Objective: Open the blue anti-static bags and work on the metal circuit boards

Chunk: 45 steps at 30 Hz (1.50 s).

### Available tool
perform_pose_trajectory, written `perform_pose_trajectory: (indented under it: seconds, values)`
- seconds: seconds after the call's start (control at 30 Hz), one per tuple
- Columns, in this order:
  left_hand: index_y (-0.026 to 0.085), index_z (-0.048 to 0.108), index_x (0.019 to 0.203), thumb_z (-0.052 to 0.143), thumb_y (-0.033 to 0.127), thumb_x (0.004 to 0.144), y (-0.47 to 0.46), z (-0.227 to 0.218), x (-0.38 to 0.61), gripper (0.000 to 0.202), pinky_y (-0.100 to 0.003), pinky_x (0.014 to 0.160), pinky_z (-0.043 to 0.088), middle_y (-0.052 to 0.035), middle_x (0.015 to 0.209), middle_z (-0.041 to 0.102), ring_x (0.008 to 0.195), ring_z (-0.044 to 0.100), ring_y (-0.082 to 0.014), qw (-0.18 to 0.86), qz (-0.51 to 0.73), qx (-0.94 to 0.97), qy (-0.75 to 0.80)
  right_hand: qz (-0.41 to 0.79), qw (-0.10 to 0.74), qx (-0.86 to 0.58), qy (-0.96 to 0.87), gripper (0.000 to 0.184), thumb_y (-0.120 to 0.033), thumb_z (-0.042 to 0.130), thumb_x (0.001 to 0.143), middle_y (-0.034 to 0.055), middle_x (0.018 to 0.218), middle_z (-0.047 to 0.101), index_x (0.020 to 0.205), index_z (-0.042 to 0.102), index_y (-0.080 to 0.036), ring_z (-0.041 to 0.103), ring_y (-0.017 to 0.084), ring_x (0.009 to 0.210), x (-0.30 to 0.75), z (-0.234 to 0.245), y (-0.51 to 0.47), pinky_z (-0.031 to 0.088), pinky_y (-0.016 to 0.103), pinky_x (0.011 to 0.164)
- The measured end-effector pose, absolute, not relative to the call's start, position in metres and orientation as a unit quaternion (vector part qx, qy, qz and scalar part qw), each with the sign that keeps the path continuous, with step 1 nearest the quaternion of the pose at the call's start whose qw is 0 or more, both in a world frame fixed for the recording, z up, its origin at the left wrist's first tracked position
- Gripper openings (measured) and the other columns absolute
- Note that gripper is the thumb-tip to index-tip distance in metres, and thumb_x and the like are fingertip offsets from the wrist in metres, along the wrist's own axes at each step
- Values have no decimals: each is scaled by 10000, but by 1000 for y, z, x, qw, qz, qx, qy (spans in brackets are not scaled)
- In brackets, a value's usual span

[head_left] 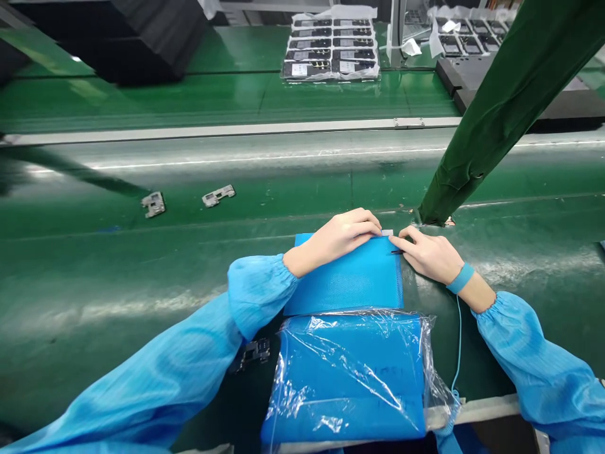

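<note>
My left hand (347,234) reaches over a blue textured sheet (345,284), its fingers closed together at the sheet's far edge. At those fingertips is a small pale rectangular piece (387,232), which they appear to pinch. My right hand (431,255) is at the sheet's far right corner, fingers closed on a thin dark tool (396,252); its tip points left over the sheet, and the rest is hidden by the hand. Nearer to me lies a blue pad in clear plastic wrap (350,378). A coiled-cord wrist strap (460,278) circles my right wrist.
A green-wrapped post (491,120) slants down just beyond my right hand. Two small metal parts (154,204) (218,195) lie on the green belt to the left. A dark circuit piece (255,351) sits by my left sleeve. Parts trays (331,47) and black boxes (127,38) stand behind.
</note>
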State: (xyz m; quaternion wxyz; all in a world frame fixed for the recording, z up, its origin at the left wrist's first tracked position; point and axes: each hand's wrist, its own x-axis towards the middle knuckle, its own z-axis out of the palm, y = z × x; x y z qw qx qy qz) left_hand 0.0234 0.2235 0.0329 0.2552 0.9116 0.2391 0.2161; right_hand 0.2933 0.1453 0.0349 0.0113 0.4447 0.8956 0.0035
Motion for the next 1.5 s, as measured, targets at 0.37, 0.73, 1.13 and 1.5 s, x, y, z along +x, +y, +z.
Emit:
perform_pose_trajectory:
  seconds: [0.37, 0.73, 1.13, 1.5]
  values:
    - [203, 764, 1199, 410, 314, 1165, 222, 39, -40, 373, -399, 1009, 600, -116, 1255, 782, 1173, 702, -251, 138, 155, 944, 257, 41, -34, 410, 910, 390, -191, 389, 1180, 117, 1331, 688, 1406, 706, -185, 672, 193, 822, 300, 30, 141, 406, 336, 571]
    - [171, 767, 1140, 522, 237, 1130, 207, 36, -92, 254, -420, 929, 638, -113, 1178, 805, 1082, 744, -262, 68, 213, 929, 295, -17, -105, 400, 910, 304, -177, 510, 1135, 121, 1301, 675, 1380, 680, -123, 683, 225, 822, 305, 31, 142, 515, 358, 598]
    - [130, 683, 1409, 529, 158, 1092, 196, 44, 7, 353, -497, 1112, 595, -157, 1427, 726, 1307, 641, -307, 79, 230, 940, 240, -3, -25, 442, 896, 410, -190, 538, 1109, 112, 1322, 650, 1511, 614, -172, 676, 212, 822, 292, 48, 137, 410, 335, 546]
    - [197, 752, 1090, 560, 230, 1103, 227, 31, 17, 196, -399, 938, 580, -78, 1063, 780, 1097, 645, -257, 228, 241, 909, 252, 33, -1, 415, 909, 407, -151, 501, 1082, 160, 1388, 622, 1447, 677, -176, 686, 232, 917, 278, 45, 145, 414, 310, 520]
